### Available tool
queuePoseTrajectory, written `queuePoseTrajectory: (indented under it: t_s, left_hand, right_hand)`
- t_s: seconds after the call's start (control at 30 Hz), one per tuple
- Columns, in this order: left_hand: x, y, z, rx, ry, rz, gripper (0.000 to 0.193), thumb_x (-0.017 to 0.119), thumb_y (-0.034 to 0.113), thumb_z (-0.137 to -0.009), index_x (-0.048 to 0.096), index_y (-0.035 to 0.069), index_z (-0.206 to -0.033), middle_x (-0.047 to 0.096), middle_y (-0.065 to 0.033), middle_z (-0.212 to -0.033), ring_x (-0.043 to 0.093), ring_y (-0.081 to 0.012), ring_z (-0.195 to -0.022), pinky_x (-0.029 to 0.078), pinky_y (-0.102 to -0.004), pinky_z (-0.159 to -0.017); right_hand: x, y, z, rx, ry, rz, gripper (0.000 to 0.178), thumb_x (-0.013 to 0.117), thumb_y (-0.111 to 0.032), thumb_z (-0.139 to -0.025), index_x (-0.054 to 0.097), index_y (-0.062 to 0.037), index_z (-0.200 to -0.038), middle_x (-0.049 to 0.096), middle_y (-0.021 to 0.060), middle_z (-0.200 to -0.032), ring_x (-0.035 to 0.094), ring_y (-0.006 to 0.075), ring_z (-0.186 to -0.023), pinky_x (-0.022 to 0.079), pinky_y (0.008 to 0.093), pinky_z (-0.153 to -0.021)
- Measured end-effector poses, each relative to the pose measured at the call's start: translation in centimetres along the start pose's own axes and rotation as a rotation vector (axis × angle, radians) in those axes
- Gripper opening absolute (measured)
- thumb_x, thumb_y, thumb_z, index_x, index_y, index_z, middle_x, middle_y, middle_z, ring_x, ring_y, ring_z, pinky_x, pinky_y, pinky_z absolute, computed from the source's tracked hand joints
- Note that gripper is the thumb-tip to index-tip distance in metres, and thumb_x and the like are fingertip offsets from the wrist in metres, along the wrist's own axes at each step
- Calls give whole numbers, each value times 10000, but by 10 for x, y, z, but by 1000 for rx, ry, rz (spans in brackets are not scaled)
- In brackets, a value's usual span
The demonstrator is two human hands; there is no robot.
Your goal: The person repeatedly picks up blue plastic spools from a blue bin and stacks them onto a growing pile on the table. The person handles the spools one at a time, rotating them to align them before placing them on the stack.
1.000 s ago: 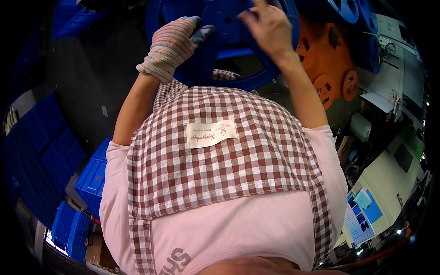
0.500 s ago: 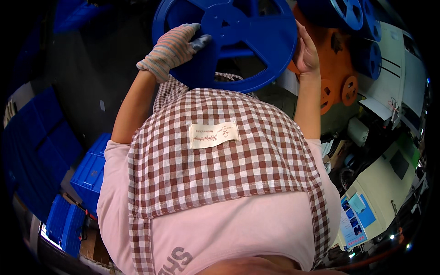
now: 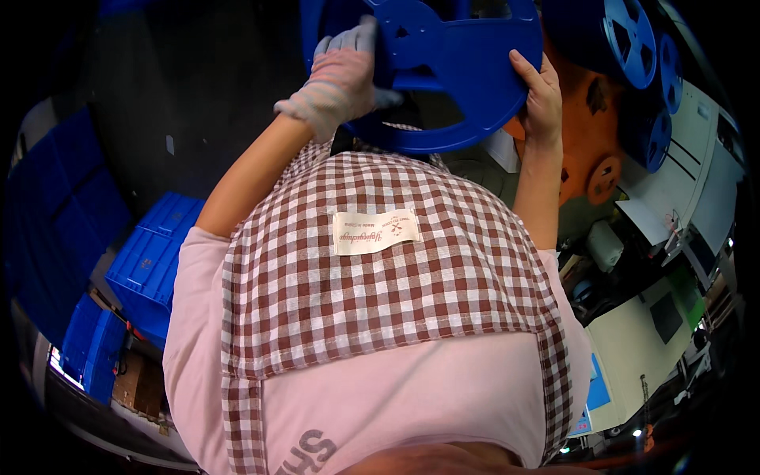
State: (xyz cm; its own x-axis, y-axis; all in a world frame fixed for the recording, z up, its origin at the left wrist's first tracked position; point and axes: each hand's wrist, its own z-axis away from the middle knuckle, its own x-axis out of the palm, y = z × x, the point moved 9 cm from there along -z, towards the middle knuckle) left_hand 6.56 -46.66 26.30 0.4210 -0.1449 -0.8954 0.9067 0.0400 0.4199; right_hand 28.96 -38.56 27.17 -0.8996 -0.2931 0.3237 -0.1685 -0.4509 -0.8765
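A large blue plastic reel [image 3: 491, 59] with cut-out openings is held in front of my checked apron, its top running out of view. My right hand [image 3: 542, 99], bare, grips its right rim with the thumb on the near face and the fingers around the edge. Over the left part of the reel lies my left hand [image 3: 342, 79], in a striped knit glove with grey-blue fingertips. Its fingers are stretched out and slightly blurred, with the thumb apart. Whether the left palm touches the reel I cannot tell.
More blue reels [image 3: 631, 39] stand at the upper right beside orange reels [image 3: 606, 176]. Blue crates [image 3: 150, 261] are stacked on the left, near a brown carton [image 3: 141, 385]. A pale machine or cabinet [image 3: 645, 340] stands at the lower right.
The reel has shifted right and slightly up. My left hand has moved right and its fingers have straightened from their hold on the reel. My right thumb now lies on the reel's near face.
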Motion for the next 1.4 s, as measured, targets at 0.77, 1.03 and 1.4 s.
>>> queuePoseTrajectory:
  t_s: [0.77, 1.03, 1.4]
  left_hand:
    - [51, -47, 302, -872, -385, 639, 390, 614, 191, -951, 564, -16, -1278, 648, -231, -1196, 627, -362, -1120, 499, -389, -951]
    - [36, -54, 233, -721, -503, 580, 344, 609, 160, -949, 580, 5, -1255, 663, -229, -1164, 640, -375, -1088, 519, -400, -906]
    - [145, -115, 55, -747, -687, 591, 766, 406, 579, -976, 248, 78, -1534, 369, -122, -1560, 304, -267, -1460, 216, -396, -1189]
  right_hand:
    - [-70, 261, -136, 600, 285, 1222, 451, 583, -152, -847, 590, -159, -1298, 673, 198, -1165, 645, 390, -1072, 517, 448, -927]
    - [-93, 269, -81, 467, 232, 655, 328, 614, -144, -907, 650, -95, -1229, 714, 130, -1089, 695, 253, -976, 560, 358, -839]
    - [-98, -78, -25, -84, 301, 613, 313, 555, -92, -993, 589, -12, -1294, 673, 90, -1159, 648, 161, -1060, 529, 284, -886]
